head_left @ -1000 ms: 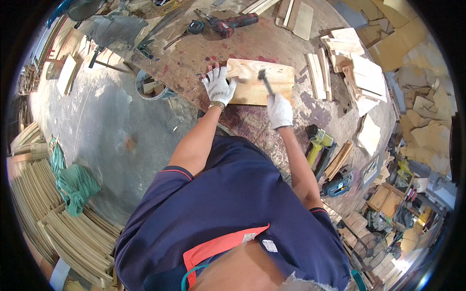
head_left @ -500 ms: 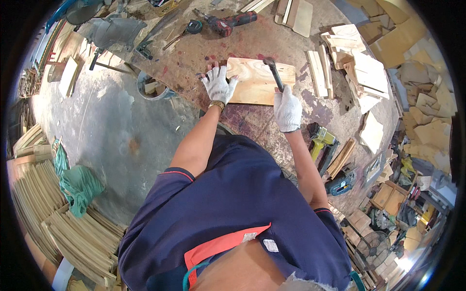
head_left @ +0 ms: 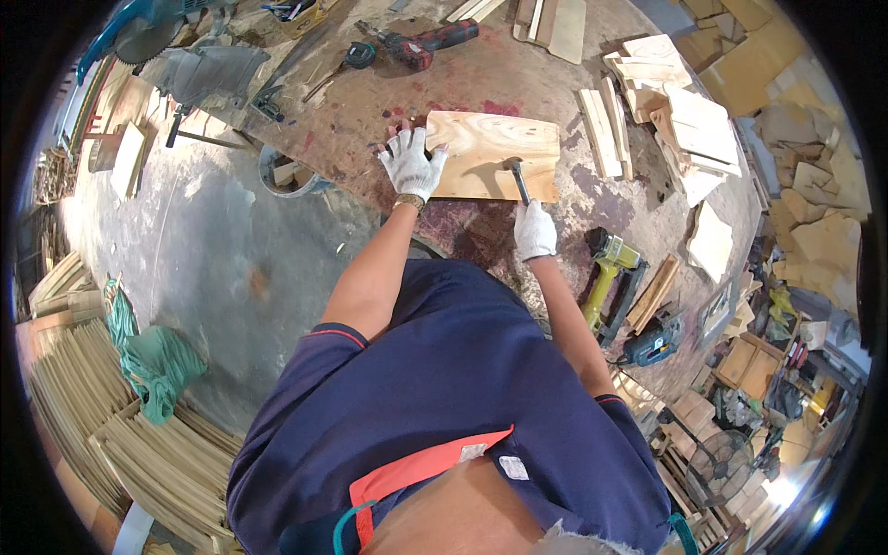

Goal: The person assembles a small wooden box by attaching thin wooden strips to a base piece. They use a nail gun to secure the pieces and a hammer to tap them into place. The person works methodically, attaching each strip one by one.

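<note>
A pale wooden board (head_left: 490, 139) with visible grain lies flat on the worn worktable (head_left: 370, 116). My left hand (head_left: 412, 166), in a white glove with bare fingertips, rests with fingers spread at the board's left edge. In my gloved right hand (head_left: 536, 231) is the handle of a hammer (head_left: 519, 178). The hammer's dark head is over the lower right part of the board; whether it touches the wood I cannot tell.
Right of the board lie wooden strips (head_left: 601, 131) and a stack of cut wood pieces (head_left: 696, 134). Nearer me are a yellow-green nail gun (head_left: 608, 273) and a blue power tool (head_left: 653, 342). A cordless drill (head_left: 421, 46) and tape measure (head_left: 360, 55) lie beyond. A bucket (head_left: 287, 176) stands left.
My right hand has come down toward me with the hammer, whose head dropped from the board's upper part to its lower right. My left hand stays at the board's left edge.
</note>
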`<state>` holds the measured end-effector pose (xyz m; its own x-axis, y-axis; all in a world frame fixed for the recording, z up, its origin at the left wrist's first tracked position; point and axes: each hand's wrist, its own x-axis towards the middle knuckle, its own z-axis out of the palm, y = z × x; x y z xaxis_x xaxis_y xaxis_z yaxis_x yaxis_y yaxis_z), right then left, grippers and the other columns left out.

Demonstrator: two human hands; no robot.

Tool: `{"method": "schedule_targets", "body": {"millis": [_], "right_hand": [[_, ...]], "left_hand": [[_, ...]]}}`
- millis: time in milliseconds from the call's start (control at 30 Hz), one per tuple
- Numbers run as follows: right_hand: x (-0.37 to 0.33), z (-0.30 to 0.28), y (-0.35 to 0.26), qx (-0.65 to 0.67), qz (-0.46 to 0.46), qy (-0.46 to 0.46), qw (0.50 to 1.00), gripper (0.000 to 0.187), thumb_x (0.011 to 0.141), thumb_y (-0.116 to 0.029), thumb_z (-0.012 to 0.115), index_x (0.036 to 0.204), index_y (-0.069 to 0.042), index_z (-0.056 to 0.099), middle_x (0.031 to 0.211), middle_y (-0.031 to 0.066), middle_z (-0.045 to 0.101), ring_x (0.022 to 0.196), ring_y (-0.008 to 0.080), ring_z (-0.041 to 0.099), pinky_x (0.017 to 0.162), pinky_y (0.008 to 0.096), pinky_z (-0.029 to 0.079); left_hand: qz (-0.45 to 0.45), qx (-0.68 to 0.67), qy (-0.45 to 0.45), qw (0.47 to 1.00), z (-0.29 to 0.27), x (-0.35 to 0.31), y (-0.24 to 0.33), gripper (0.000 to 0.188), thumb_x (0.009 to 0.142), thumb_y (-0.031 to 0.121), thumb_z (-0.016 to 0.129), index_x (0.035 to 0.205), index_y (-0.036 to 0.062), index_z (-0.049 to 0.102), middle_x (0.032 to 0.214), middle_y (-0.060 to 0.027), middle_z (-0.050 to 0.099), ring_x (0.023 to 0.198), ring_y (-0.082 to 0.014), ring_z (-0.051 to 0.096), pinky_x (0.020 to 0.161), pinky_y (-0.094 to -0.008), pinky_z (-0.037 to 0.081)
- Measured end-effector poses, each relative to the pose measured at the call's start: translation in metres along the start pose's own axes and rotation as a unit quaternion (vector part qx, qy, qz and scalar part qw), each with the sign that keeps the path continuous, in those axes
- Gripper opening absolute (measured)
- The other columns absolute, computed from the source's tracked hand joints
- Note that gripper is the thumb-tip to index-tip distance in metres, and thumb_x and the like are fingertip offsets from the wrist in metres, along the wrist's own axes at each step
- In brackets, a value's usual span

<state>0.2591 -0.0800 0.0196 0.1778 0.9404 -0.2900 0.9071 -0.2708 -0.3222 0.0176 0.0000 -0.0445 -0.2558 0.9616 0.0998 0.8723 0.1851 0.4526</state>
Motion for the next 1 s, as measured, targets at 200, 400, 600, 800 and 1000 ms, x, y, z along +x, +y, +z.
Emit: {"method": "schedule_targets", "body": {"millis": [200,400,600,800,1000], "right_hand": [[0.016,-0.043,0.004,0.069,-0.090,0.142,0.983,0.032,0.102,-0.032,0.055,0.090,-0.003,0.062,0.073,0.0265,0.064,0.072,0.0485,0.065,0.065,0.0561,0.050],[0.025,-0.082,0.005,-0.041,-0.088,0.056,0.994,0.034,0.103,-0.034,0.052,0.101,-0.002,0.064,0.079,0.0263,0.069,0.077,0.0457,0.069,0.067,0.0528,0.055],[0.026,-0.087,0.025,-0.052,-0.114,0.123,0.984,0.036,0.103,-0.034,0.052,0.115,-0.001,0.059,0.072,0.0258,0.067,0.074,0.0463,0.068,0.064,0.0550,0.053],[0.006,-0.064,0.041,-0.096,-0.069,0.053,0.992,0.032,0.103,-0.033,0.052,0.105,-0.002,0.059,0.072,0.0249,0.067,0.068,0.0462,0.067,0.059,0.0535,0.052],[0.001,-0.055,0.036,0.032,-0.109,0.261,0.959,0.032,0.102,-0.034,0.055,0.103,-0.002,0.060,0.065,0.0222,0.064,0.061,0.0442,0.065,0.055,0.0524,0.050]], "left_hand": [[-0.011,0.019,-0.038,0.999,0.001,0.001,-0.001,0.061,0.087,0.055,0.065,0.131,0.0143,0.058,0.155,-0.0139,0.044,0.149,-0.0381,0.029,0.120,-0.0630,0.015],[0.008,0.018,-0.001,1.000,0.003,-0.001,-0.003,0.063,0.087,0.056,0.064,0.134,0.0145,0.058,0.155,-0.0139,0.044,0.149,-0.0388,0.028,0.121,-0.0636,0.013],[0.007,0.001,-0.007,1.000,0.003,-0.004,-0.004,0.064,0.087,0.058,0.063,0.134,0.0147,0.058,0.151,-0.0144,0.048,0.149,-0.0396,0.029,0.120,-0.0656,0.011],[0.013,0.019,-0.007,1.000,0.003,-0.002,-0.003,0.064,0.087,0.058,0.063,0.134,0.0147,0.058,0.151,-0.0157,0.047,0.148,-0.0404,0.030,0.120,-0.0658,0.012],[0.020,0.016,-0.008,1.000,0.000,-0.002,-0.002,0.065,0.087,0.058,0.063,0.136,0.0138,0.058,0.156,-0.0163,0.043,0.149,-0.0411,0.028,0.120,-0.0652,0.011]]}}
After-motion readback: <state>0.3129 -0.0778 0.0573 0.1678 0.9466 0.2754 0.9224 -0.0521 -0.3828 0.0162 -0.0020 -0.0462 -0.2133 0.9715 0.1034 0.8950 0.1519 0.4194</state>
